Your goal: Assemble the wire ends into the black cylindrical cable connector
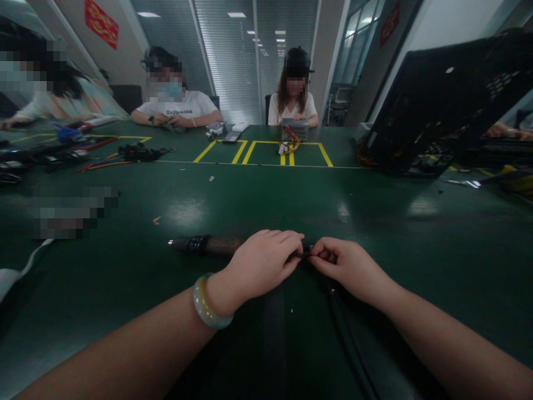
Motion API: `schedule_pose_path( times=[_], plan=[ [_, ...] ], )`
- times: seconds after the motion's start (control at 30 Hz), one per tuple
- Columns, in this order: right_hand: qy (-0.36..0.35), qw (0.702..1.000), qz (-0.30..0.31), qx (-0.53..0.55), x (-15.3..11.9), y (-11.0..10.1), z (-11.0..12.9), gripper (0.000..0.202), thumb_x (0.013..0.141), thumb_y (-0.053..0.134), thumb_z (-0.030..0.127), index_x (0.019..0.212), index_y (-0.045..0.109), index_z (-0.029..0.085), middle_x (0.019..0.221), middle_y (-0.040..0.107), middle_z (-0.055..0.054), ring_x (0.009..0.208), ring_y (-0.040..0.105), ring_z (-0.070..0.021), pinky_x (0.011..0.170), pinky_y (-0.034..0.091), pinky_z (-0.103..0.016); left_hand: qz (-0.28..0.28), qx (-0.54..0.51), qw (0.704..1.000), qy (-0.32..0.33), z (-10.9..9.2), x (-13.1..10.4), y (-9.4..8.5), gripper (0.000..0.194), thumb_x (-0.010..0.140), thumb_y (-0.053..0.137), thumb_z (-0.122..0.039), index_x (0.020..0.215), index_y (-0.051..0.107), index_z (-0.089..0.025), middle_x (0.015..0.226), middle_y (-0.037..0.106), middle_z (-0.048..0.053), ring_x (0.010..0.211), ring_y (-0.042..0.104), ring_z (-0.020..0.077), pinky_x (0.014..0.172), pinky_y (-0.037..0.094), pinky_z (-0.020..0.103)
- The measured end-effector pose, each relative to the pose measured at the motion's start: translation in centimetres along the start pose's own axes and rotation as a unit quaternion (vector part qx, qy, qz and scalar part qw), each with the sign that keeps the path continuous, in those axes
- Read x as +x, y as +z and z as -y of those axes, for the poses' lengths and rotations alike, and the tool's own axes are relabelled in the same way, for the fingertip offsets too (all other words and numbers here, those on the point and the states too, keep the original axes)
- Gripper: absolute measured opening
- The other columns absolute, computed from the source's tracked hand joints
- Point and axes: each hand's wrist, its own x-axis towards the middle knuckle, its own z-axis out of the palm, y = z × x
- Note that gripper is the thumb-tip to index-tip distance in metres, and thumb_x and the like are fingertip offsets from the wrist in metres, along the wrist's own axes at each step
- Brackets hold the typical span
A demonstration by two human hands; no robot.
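Note:
A dark electric screwdriver lies across the green tabletop, its metal tip pointing left. My left hand, with a jade-like bangle on its wrist, is closed over the tool's rear end and hides it. Close by on the right, my right hand pinches at a small dark piece between the two hands, seemingly the screwdriver's cord end. Whether that piece is plugged into the tool I cannot tell. A black cord runs from below my right hand toward the bottom edge.
A black computer case stands tilted at the right. Bundled cables lie at the far left, near a blurred-out phone-sized object with a white cord. Several people sit across the table; one handles a power supply.

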Motion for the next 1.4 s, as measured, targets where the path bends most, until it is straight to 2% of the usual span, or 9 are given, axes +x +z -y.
schedule_pose_path(
  times=[0.13, 0.23, 0.37, 0.5, 0.63, 0.8, 1.07, 1.4],
  plan=[
    [0.0, 1.0, -0.001, -0.004, 0.01, 0.05, 0.0, 0.007, 0.088, 0.06, 0.026, 0.084, 0.064, 0.022, 0.071, 0.065, 0.003, 0.062, 0.058, -0.0128, 0.054, 0.039, -0.022, 0.01, -0.001, 1.0, 0.003, -0.07, 0.09, -0.08, 0.013, 0.085, 0.062, -0.018, 0.097, 0.058, -0.022, 0.12, 0.062, 0.001, 0.105, 0.06, 0.021, 0.089, 0.047, 0.04],
    [0.001, 1.0, 0.002, 0.0, 0.01, 0.07, 0.06, 0.007, 0.088, 0.06, 0.026, 0.085, 0.064, 0.022, 0.072, 0.065, 0.003, 0.063, 0.058, -0.013, 0.054, 0.039, -0.022, 0.0, 0.009, 1.0, -0.004, -0.11, 0.07, -0.1, 0.018, 0.084, 0.063, -0.021, 0.101, 0.057, -0.021, 0.122, 0.06, 0.004, 0.107, 0.059, 0.0222, 0.09, 0.047, 0.04],
    [0.001, 1.0, 0.0, 0.001, -0.02, 0.04, 0.17, 0.006, 0.087, 0.06, 0.025, 0.085, 0.065, 0.022, 0.073, 0.066, 0.003, 0.063, 0.059, -0.013, 0.054, 0.04, -0.022, -0.007, 0.021, 1.0, -0.004, -0.04, 0.01, -0.03, 0.013, 0.086, 0.062, -0.026, 0.097, 0.058, -0.019, 0.122, 0.06, 0.007, 0.107, 0.059, 0.0232, 0.087, 0.048, 0.039],
    [0.001, 1.0, 0.004, -0.001, -0.02, -0.03, 0.11, 0.005, 0.088, 0.061, 0.025, 0.085, 0.064, 0.022, 0.073, 0.066, 0.003, 0.063, 0.059, -0.0131, 0.054, 0.04, -0.022, 0.005, 0.013, 1.0, 0.011, -0.01, 0.06, 0.01, 0.007, 0.086, 0.059, -0.019, 0.093, 0.058, -0.02, 0.117, 0.063, 0.004, 0.102, 0.061, 0.0216, 0.087, 0.047, 0.039],
    [0.0, 1.0, 0.005, 0.0, 0.02, -0.03, -0.06, 0.006, 0.088, 0.06, 0.025, 0.085, 0.064, 0.022, 0.072, 0.065, 0.004, 0.063, 0.059, -0.0127, 0.054, 0.04, -0.022, 0.012, 0.006, 1.0, 0.006, -0.12, 0.1, -0.06, 0.012, 0.084, 0.059, -0.014, 0.094, 0.057, -0.021, 0.12, 0.062, 0.001, 0.104, 0.06, 0.021, 0.086, 0.047, 0.039],
    [0.0, 1.0, 0.008, 0.005, -0.02, -0.01, -0.07, 0.006, 0.089, 0.06, 0.026, 0.086, 0.064, 0.023, 0.074, 0.066, 0.003, 0.065, 0.059, -0.0132, 0.055, 0.04, -0.023, 0.004, -0.001, 1.0, -0.011, -0.15, 0.03, -0.19, 0.015, 0.085, 0.062, -0.023, 0.098, 0.056, -0.019, 0.127, 0.058, 0.005, 0.108, 0.058, 0.0237, 0.088, 0.047, 0.041],
    [0.004, 1.0, 0.009, -0.009, 0.04, -0.13, 0.16, 0.006, 0.089, 0.06, 0.027, 0.087, 0.064, 0.023, 0.074, 0.065, 0.004, 0.064, 0.059, -0.0127, 0.055, 0.04, -0.022, 0.004, 0.006, 1.0, -0.006, -0.12, 0.04, -0.15, 0.009, 0.088, 0.06, -0.023, 0.095, 0.056, -0.019, 0.124, 0.06, 0.005, 0.108, 0.058, 0.0233, 0.088, 0.047, 0.04],
    [-0.003, 1.0, 0.005, -0.008, 0.06, 0.03, -0.09, 0.006, 0.089, 0.06, 0.026, 0.086, 0.064, 0.022, 0.073, 0.065, 0.004, 0.064, 0.058, -0.012, 0.055, 0.04, -0.021, 0.015, 0.009, 1.0, -0.01, -0.07, 0.13, -0.12, 0.014, 0.089, 0.062, -0.029, 0.096, 0.056, -0.019, 0.114, 0.062, 0.005, 0.099, 0.06, 0.0225, 0.087, 0.047, 0.04]
  ],
)
